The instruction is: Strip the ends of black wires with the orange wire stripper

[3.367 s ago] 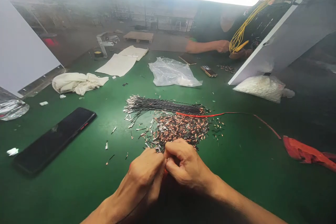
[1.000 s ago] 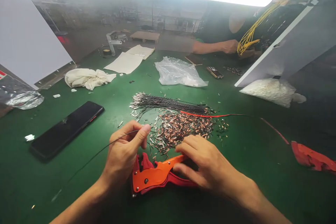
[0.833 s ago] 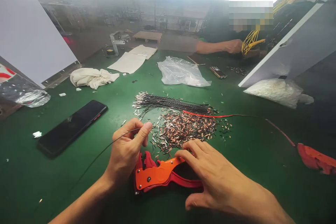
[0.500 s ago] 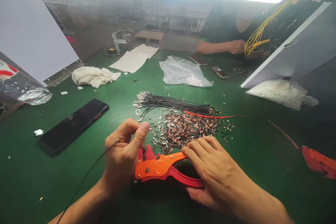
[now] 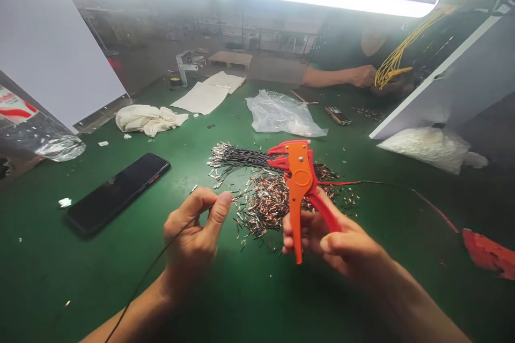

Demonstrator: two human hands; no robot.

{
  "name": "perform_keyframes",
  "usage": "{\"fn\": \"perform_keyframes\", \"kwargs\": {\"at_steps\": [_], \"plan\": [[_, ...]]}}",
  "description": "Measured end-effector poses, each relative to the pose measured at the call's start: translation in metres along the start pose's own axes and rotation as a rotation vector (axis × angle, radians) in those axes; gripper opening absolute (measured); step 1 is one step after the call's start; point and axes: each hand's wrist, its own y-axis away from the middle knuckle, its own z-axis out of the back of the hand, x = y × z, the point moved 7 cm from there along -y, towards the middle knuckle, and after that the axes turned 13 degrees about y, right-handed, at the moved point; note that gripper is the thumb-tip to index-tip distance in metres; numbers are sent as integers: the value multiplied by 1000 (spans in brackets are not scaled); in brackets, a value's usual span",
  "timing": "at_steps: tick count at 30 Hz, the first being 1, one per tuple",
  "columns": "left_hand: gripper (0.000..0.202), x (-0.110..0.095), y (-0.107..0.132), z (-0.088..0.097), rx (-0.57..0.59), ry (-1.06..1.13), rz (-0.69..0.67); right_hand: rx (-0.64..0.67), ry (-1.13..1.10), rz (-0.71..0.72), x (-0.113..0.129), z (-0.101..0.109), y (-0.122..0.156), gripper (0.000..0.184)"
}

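Between thumb and forefinger, my left hand (image 5: 193, 230) pinches a thin black wire (image 5: 147, 268), which trails back along my forearm. My right hand (image 5: 341, 241) is closed around one handle of an orange and red wire stripper (image 5: 301, 177), held upright with its jaws pointing left. Behind the tool lies a bundle of black wires (image 5: 237, 156) with metal terminals at the left end. Nearer to me spreads a heap of short wire scraps (image 5: 269, 201), coppery and black, partly hidden by the tool and my right fingers.
A black phone (image 5: 118, 193) lies at left, near a plastic bottle (image 5: 56, 139). Behind are a cloth (image 5: 148, 119), paper (image 5: 203, 97) and a clear plastic bag (image 5: 281, 112). A red tool (image 5: 488, 252) sits at right. Across the table, another person's hand (image 5: 364, 75) holds yellow wires (image 5: 396, 59).
My right hand has turned and raised the wire stripper from lying sideways beside my left hand to upright over the scraps. The left hand still pinches the wire, nearly in place.
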Motion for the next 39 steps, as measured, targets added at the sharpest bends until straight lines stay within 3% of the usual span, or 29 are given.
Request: {"fn": "perform_keyframes", "kwargs": {"at_steps": [3, 6, 8, 13, 16, 19, 22, 26, 29, 32, 35, 39], "plan": [[22, -6, 2, -3, 54, -24, -102, -12, -127, 48, -6, -17, -6, 62], [20, -12, 5, -9, 112, -67, -231, 6, -212, -27, -12, -27, -4, 27], [20, -17, 8, -14, 166, -82, -308, 27, -275, -83, -14, -31, -2, 19], [14, -39, 29, -33, 390, -157, -537, 21, -338, -115, -19, -34, -2, 19], [7, -44, 44, -47, 519, -243, -605, 63, -420, -128, -23, -38, -4, 38], [16, -43, 56, -58, 541, -236, -689, 81, -455, -181, -31, -42, -5, 55], [18, -36, 63, -68, 556, -267, -706, 49, -452, -220, -38, -45, -6, 63], [26, -31, 65, -68, 517, -309, -685, 125, -464, -242, -37, -60, -8, 56], [30, -32, 66, -67, 627, -332, -708, 150, -462, -204, -30, -64, -8, 49], [37, -33, 60, -61, 692, -218, -628, 129, -434, -222, -29, -59, -7, 50], [25, -35, 43, -46, 566, -63, -459, 93, -437, -210, -28, -50, -4, 54], [13, -36, 17, -12, 120, -34, -279, 48, -380, -89, -14, -40, 1, 46]]}}
